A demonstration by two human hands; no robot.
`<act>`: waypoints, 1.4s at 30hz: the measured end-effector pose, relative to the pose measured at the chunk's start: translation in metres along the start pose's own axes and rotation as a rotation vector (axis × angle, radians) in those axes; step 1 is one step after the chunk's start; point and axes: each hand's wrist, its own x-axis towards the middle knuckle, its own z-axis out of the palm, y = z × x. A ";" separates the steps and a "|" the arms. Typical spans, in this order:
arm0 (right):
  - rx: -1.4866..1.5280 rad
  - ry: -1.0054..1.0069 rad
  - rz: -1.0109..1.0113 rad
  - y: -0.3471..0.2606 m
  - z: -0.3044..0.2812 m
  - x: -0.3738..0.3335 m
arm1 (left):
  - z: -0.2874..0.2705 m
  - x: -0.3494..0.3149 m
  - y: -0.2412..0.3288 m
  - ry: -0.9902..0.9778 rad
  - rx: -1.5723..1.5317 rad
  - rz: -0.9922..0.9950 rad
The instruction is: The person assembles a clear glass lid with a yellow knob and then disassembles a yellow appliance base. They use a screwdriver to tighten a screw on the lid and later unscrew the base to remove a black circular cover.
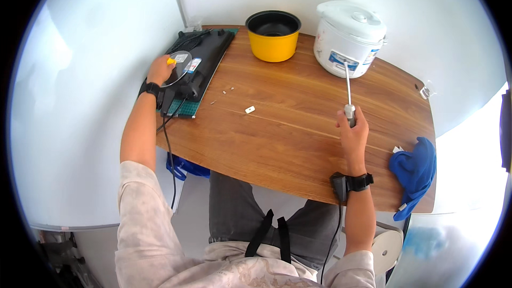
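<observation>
- I see the right arm coming up from the lower edge, nearly straight along the table, with the right hand [353,128] over the right half of the brown wood-grain tabletop [277,154].
- Its fingers are curled around the grey handle of a long screwdriver with a slim metal shaft [349,88]; the thumb lies along the left side.
- The screwdriver's long axis runs away from the person, leaning slightly left, handle near and tip far.
- The tip points at the blue-and-grey front panel [344,62] of a rounded white rice cooker with a white lid [358,34]. From my view I cannot tell whether metal touches panel.
- That cooker stands upright at the far right of the table, its panel facing the person.
- I have the left arm reaching forward, wrist in a black strap [152,89], the left hand [159,70] at the table's far left.
- Its fingertips appear to pinch the yellow knob of a round, clear lid with a thin rim [183,60]; the far fingers are hidden from me.
- This clear lid is over a flat black panel-shaped device [213,56], knob toward the hand.
</observation>
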 end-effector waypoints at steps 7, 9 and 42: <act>-0.019 0.008 -0.048 -0.003 0.003 -0.002 | -0.029 0.010 0.060 0.042 0.099 0.050; -0.055 -0.012 -0.028 -0.008 0.003 -0.003 | -0.041 0.025 0.097 0.100 -0.045 0.205; 0.384 -0.121 0.141 -0.022 -0.014 -0.008 | -0.119 -0.150 0.240 -0.520 -1.844 -0.097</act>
